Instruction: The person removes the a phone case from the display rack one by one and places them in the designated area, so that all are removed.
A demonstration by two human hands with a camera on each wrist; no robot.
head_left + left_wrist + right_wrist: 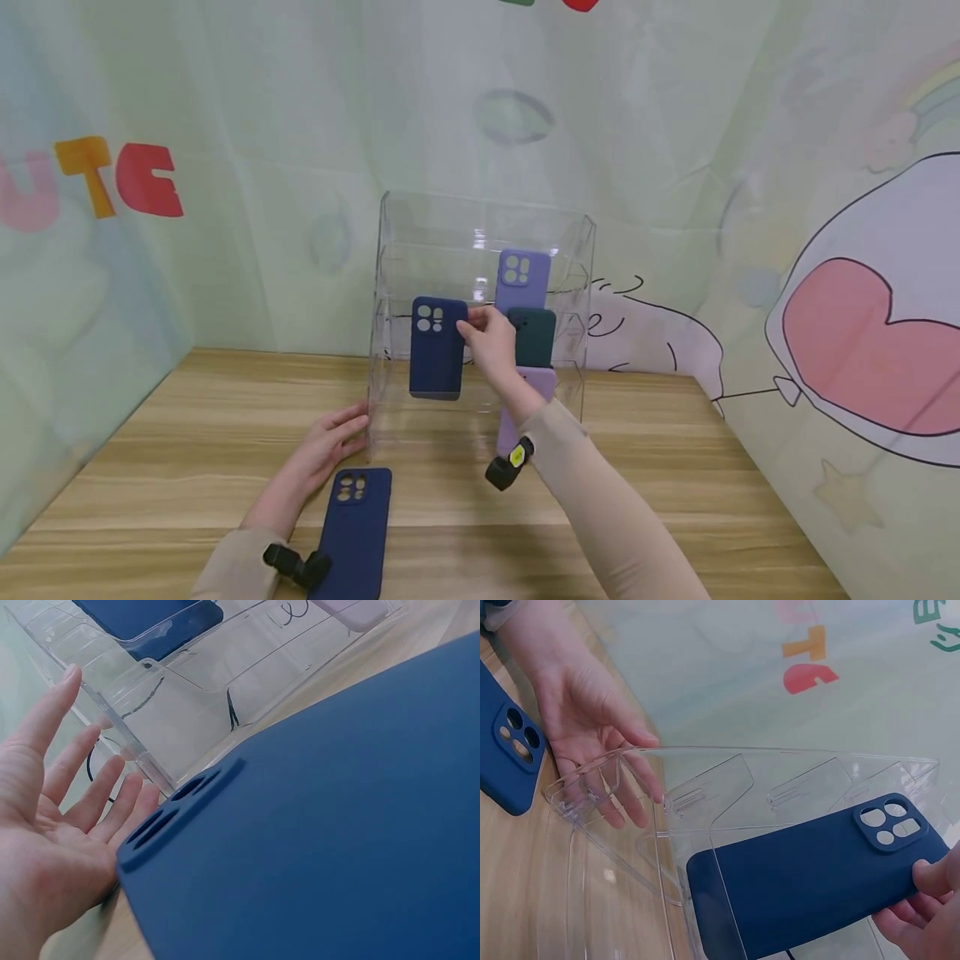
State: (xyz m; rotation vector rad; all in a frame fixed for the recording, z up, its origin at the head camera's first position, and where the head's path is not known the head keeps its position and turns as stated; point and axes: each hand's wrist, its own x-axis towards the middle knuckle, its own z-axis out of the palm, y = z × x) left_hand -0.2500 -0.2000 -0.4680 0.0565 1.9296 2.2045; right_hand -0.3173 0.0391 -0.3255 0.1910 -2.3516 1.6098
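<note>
My right hand [491,337] pinches the upper right edge of a navy blue phone case [437,358] between thumb and fingers. The case stands nearly upright at a clear stepped rack [427,218], its lower end behind a clear front lip [716,900]. My left hand [322,450] has its fingers extended against the rack's left side near the bottom; in the left wrist view the palm [45,862] faces up and holds nothing. Another navy phone case [352,533] is by the left forearm, its camera cutouts at the far end.
On the rack's right side, a lavender case [522,292], a dark green case [534,337] and a pink-purple case [540,381] stand one below another; the right forearm partly covers the lowest. Beneath is a wooden table [660,467], with a printed curtain [285,167] behind.
</note>
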